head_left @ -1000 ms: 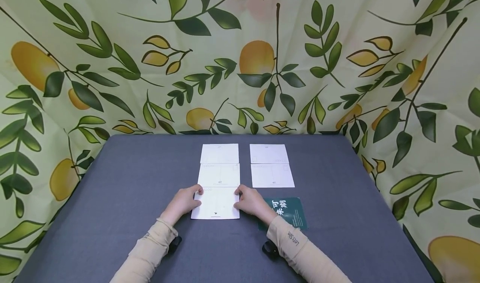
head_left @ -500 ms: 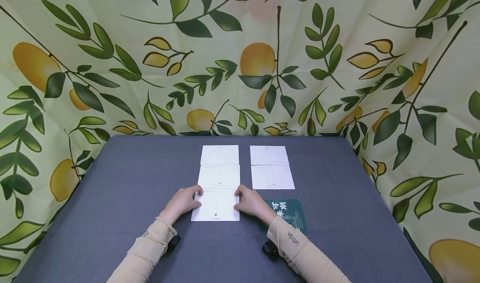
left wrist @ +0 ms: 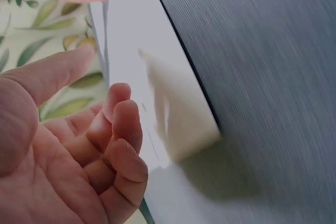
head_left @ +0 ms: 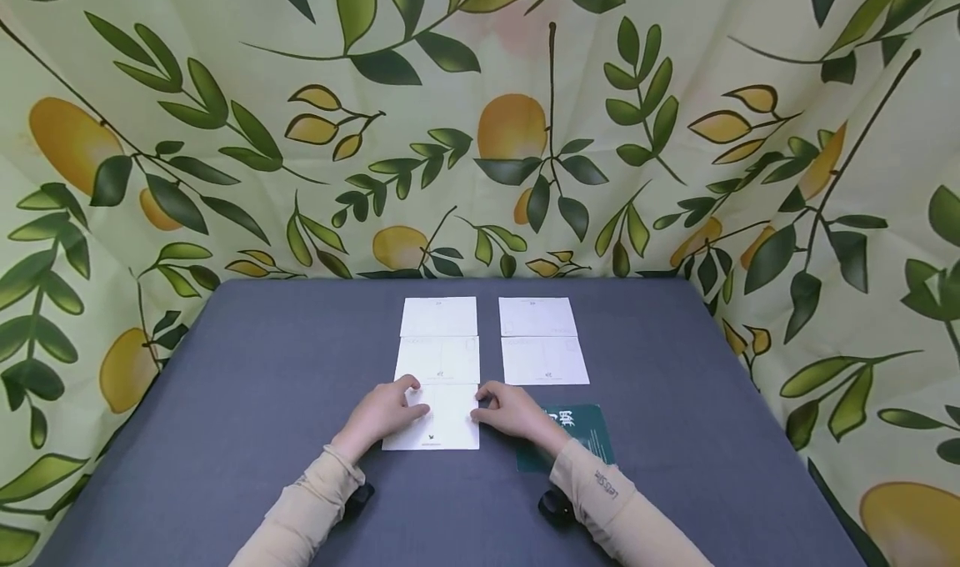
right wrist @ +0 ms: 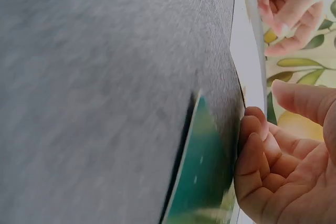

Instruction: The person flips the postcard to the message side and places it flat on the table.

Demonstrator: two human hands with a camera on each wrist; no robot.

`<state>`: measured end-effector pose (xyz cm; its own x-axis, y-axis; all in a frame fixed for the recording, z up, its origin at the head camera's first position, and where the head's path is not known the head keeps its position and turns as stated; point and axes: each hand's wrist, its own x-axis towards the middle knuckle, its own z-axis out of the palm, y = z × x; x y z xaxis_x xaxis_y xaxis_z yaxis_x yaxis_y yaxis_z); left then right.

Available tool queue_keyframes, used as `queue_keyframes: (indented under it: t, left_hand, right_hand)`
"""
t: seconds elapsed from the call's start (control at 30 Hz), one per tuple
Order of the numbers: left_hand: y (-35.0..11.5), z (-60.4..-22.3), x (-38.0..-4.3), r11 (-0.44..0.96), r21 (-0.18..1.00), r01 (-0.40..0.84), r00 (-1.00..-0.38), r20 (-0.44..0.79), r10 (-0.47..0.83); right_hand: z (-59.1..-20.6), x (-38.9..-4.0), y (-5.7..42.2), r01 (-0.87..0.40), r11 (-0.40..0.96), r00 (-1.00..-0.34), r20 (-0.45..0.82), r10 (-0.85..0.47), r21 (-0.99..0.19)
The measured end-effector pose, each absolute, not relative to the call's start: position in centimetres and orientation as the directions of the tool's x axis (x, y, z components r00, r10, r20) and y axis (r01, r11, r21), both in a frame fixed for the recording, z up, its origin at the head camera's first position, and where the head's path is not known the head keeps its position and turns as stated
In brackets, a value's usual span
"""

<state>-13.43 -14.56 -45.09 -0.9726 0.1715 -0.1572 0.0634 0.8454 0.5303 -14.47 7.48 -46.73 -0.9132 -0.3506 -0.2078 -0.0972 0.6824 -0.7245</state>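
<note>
My left hand (head_left: 381,418) hovers over the left part of a white postcard (head_left: 454,421), the nearest of a left-hand column of three. In the left wrist view its thumb stands apart from its loosely bent fingers (left wrist: 128,124), with nothing between them. My right hand (head_left: 517,418) is at that postcard's right edge. Its thumb and half-bent fingers (right wrist: 249,174) are also apart in the right wrist view, holding nothing. Beneath the right wrist a dark green postcard (head_left: 596,438) with white lettering is partly hidden. Whether either hand touches the white postcard, I cannot tell.
Beyond the hands lie the column's other white postcards, a middle one (head_left: 438,358) and a far one (head_left: 438,317). To their right is a second column of two, a nearer (head_left: 546,361) and a farther postcard (head_left: 537,317). A blue-grey cloth covers the table (head_left: 300,358).
My left hand has left the postcard's left edge and moved right over it. The right hand has loosened and shifted slightly right at the other edge. The postcards keep their layout.
</note>
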Motion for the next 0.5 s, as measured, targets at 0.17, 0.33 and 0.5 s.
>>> queue_keyframes:
  t: [0.17,0.33,0.5]
  left_hand:
    - [-11.9,-45.3,-13.0,0.769,0.625,0.136,-0.959,-0.111,0.260]
    - [-9.3,-45.3,-12.5,0.682,0.693,0.235,-0.916,-0.076,0.393]
    - [-7.4,-45.3,-11.6,0.602,0.756,0.258,-0.871,-0.087,0.483]
  right_hand:
    - [-46.2,-13.9,9.2,-0.107,0.682,-0.923,-0.183,-0.339,-0.723]
    - [-45.7,-13.6,11.2,-0.061,0.707,-0.940,-0.198,-0.278,-0.704]
    - [-45.0,-12.9,13.6,0.001,0.754,-0.950,-0.236,-0.204,-0.656]
